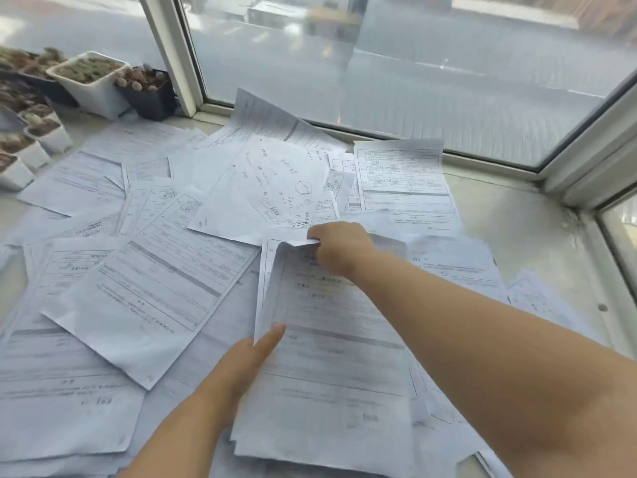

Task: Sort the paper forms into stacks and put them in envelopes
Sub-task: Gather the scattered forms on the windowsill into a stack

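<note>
White printed paper forms lie scattered and overlapping across the sill, one form lifted and curled.

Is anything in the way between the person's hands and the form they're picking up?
No. The right hand already pinches the top edge of the form, and the left hand touches its left edge with straight fingers. Other loose forms lie beside and beneath it, not over it. No envelope is visible.
</note>
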Tool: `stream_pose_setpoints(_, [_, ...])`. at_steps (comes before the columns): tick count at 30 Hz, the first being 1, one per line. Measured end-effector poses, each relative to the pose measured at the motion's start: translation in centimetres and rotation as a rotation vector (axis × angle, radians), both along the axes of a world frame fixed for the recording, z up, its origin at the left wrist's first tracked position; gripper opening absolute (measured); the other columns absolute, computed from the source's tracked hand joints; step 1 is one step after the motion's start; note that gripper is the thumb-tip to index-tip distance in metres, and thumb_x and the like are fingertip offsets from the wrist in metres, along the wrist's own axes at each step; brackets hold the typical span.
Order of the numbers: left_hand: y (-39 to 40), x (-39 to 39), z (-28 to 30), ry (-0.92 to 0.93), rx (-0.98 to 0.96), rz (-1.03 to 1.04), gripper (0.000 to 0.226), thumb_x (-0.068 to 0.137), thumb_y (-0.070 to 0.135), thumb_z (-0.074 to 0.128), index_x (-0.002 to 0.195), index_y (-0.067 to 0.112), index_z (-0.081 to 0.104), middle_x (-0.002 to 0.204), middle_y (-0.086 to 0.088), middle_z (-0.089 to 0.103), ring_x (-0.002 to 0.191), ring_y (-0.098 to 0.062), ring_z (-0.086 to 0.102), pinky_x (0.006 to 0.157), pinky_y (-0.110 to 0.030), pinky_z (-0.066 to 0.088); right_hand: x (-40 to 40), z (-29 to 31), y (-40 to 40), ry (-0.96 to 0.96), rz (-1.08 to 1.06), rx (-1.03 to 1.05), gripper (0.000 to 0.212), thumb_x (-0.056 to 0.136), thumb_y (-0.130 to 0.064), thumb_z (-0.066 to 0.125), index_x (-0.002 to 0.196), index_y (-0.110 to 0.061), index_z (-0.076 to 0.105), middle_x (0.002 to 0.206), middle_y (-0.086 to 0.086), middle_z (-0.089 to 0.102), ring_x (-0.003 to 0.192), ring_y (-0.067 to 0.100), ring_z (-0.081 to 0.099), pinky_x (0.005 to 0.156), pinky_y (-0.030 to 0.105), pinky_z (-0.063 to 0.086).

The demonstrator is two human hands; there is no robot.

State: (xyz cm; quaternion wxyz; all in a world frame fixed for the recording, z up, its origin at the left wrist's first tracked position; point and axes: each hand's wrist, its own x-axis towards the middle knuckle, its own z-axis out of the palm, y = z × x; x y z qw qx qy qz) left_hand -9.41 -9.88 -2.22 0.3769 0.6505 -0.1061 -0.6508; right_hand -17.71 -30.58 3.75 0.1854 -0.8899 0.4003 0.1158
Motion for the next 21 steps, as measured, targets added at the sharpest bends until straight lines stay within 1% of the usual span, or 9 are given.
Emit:
stream_pose_setpoints(2, [0.0,-0.3,-0.3,-0.039,-0.040,0.006,0.050,0.063,0.038,0.079,0.107,0.016,0.070,0.102,-0.007,0.074,0.093,-0.024,0.071,0.086,-0.041,0.054,-0.1,-1.5,0.7,-0.085,0.047,-0.053,0.042,0.094,-0.021,0.051,0.136,-0.028,0.049,0.134,-0.001,0.053,0.131,0.022,0.041,0.107,0.034,0.025])
stream_pose_setpoints(4, [0.0,-0.8,-0.1,-0.121,-0.066,0.014,0.043,0.060,0.022,0.071,0.102,0.014,0.071,0.095,-0.007,0.075,0.085,-0.022,0.073,0.078,-0.037,0.056,-2.2,-2.0,1.9,-0.342,-0.090,-0.084,0.054,0.095,-0.027,0.055,0.146,-0.026,0.038,0.148,-0.003,0.041,0.140,0.018,0.031,0.118,0.036,0.015])
stream_pose_setpoints(6, [0.7,-1.3,-0.1,-0.210,-0.081,0.039,0.040,0.058,0.019,0.066,0.097,0.014,0.071,0.088,-0.004,0.076,0.082,-0.021,0.073,0.075,-0.036,0.057,-6.3,-2.1,3.5,-0.642,-0.410,-0.073,0.055,0.092,-0.023,0.061,0.144,-0.021,0.042,0.143,-0.004,0.046,0.134,0.015,0.038,0.114,0.031,0.028])
stream_pose_setpoints(8, [2.0,-1.9,0.1,-0.257,-0.118,0.071,0.031,0.064,0.020,0.070,0.095,0.014,0.073,0.085,-0.002,0.076,0.083,-0.020,0.072,0.077,-0.034,0.057,-11.2,-2.2,5.2,-0.738,-0.716,0.015,0.057,0.090,-0.024,0.066,0.141,-0.021,0.043,0.135,-0.006,0.049,0.127,0.014,0.046,0.098,0.026,0.044])
stream_pose_setpoints(10, [3.6,-2.8,1.0,-0.301,-0.197,0.093,0.016,0.076,0.011,0.077,0.092,0.015,0.074,0.082,0.003,0.076,0.085,-0.012,0.071,0.071,-0.017,0.053,-15.5,-1.7,7.2,-0.690,-0.885,0.314,0.072,0.084,-0.032,0.074,0.145,-0.025,0.037,0.131,-0.009,0.049,0.122,0.012,0.049,0.075,0.017,0.048])
stream_pose_setpoints(12, [4.2,-3.5,2.2,-0.336,-0.277,0.138,0.016,0.076,0.002,0.078,0.083,0.016,0.074,0.072,0.009,0.074,0.078,0.001,0.069,0.060,-0.003,0.046,-18.1,-1.3,8.7,-0.763,-0.883,0.709,0.087,0.071,-0.040,0.082,0.144,-0.030,0.036,0.129,-0.009,0.057,0.119,0.011,0.056,0.083,0.021,0.048])
stream_pose_setpoints(14, [3.7,-4.0,4.2,-0.366,-0.342,0.171,0.023,0.075,-0.003,0.077,0.075,0.020,0.073,0.065,0.013,0.071,0.069,0.009,0.066,0.056,0.000,0.043,-19.0,-0.5,9.1,-0.878,-0.797,0.944,0.076,0.067,-0.028,0.083,0.134,-0.021,0.048,0.124,0.000,0.067,0.116,0.016,0.063,0.096,0.032,0.048])
stream_pose_setpoints(16, [2.1,-4.2,6.4,-0.396,-0.452,0.213,0.024,0.073,-0.004,0.078,0.070,0.020,0.076,0.074,0.006,0.074,0.075,-0.001,0.070,0.060,-0.006,0.050,-18.8,1.4,8.5,-1.030,-0.783,0.920,0.058,0.068,-0.008,0.082,0.121,-0.012,0.059,0.117,0.006,0.071,0.112,0.023,0.066,0.093,0.034,0.053])
stream_pose_setpoints(21, [-3.8,-3.4,12.7,-0.568,-0.706,0.325,0.022,0.079,0.009,0.071,0.070,0.028,0.076,0.072,0.019,0.072,0.068,0.005,0.066,0.060,-0.006,0.048,-17.5,8.8,6.1,-1.377,-0.657,0.571,0.029,0.077,-0.014,0.065,0.106,-0.014,0.070,0.107,-0.001,0.074,0.106,0.016,0.068,0.087,0.024,0.054])
